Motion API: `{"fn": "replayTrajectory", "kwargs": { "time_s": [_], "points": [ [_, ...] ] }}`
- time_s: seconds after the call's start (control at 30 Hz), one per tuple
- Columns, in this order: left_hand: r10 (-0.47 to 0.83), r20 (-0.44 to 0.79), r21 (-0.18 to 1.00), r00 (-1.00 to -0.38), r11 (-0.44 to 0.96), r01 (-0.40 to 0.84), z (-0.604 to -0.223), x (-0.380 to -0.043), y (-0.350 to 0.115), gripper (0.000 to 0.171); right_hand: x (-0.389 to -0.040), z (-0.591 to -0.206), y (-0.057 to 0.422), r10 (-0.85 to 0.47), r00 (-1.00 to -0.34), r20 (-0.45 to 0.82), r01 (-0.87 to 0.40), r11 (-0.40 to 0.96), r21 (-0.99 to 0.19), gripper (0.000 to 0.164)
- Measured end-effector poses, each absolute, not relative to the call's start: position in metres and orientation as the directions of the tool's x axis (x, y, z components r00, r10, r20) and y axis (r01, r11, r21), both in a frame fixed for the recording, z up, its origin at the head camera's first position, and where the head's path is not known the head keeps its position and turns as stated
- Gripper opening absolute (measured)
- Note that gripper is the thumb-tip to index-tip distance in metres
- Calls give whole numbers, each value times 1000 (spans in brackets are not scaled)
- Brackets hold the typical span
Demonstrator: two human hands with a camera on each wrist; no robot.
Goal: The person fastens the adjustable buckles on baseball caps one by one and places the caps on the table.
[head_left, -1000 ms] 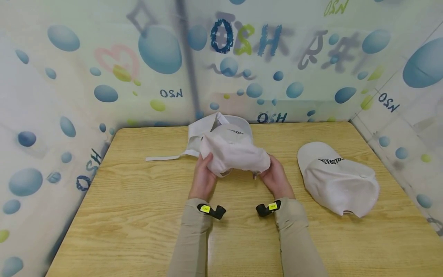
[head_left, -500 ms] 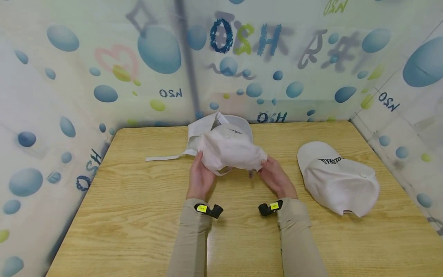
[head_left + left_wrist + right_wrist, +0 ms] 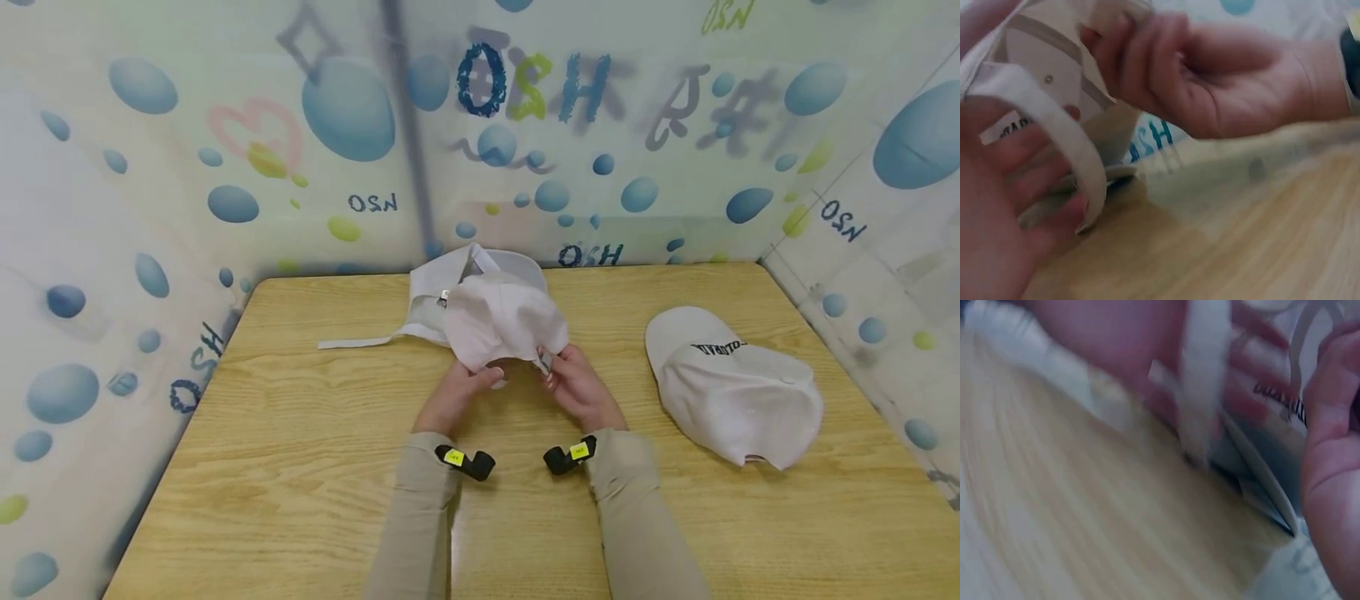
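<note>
Both hands hold a white baseball cap over the middle of the table, its back opening toward me. My left hand grips its lower left edge, thumb across the near side. In the left wrist view, the loose strap curves over the spread left fingers, which reach inside the cap. My right hand pinches the right part of the back edge near a small metal buckle. Dark lettering inside is partly visible. The right wrist view is blurred.
Behind the held cap, another white cap lies with its strap stretched left. A third white cap with dark lettering sits at the right of the wooden table. Patterned walls border the table's back and sides.
The held cap has tipped so its front lettering no longer shows. Both hands have moved inward; the left slid under the edge, and the right now pinches beside the buckle.
</note>
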State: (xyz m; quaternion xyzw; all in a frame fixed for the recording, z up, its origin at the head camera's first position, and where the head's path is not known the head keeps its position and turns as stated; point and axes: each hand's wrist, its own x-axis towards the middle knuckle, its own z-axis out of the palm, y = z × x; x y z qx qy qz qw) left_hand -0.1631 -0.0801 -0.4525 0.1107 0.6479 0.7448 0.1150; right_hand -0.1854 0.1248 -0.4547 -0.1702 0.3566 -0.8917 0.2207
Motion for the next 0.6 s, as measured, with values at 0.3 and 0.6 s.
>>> {"fn": "replayTrajectory", "kwargs": {
  "time_s": [0.3,0.6],
  "points": [
    [400,86,854,-912,442,274,-463,-167,-61,64,-185,-456,119,-581,-723,373,491,-813,-315,21],
    [200,370,584,-907,709,394,-470,-171,-60,29,-184,-455,119,-583,-700,413,549,-809,-212,21]
  ]
}}
